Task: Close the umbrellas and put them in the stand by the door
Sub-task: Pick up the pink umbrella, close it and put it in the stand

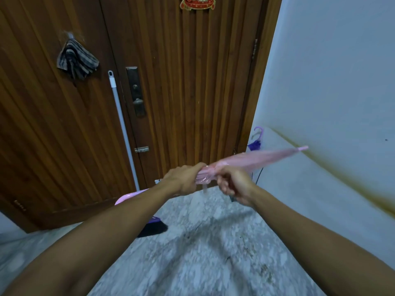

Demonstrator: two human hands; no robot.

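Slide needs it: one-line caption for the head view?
Both hands, left hand and right hand, grip a closed pink umbrella before the wooden door.

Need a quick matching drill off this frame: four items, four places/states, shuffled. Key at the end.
Things:
1. pink umbrella
2. striped cloth
3. purple umbrella
4. white pole

Places/states:
A. hangs from a hook on the wooden panel
B. leans upright beside the door lock
C. folded, gripped by left hand and right hand
D. stands by the wall right of the door

Pairs: 1-C, 2-A, 3-D, 4-B
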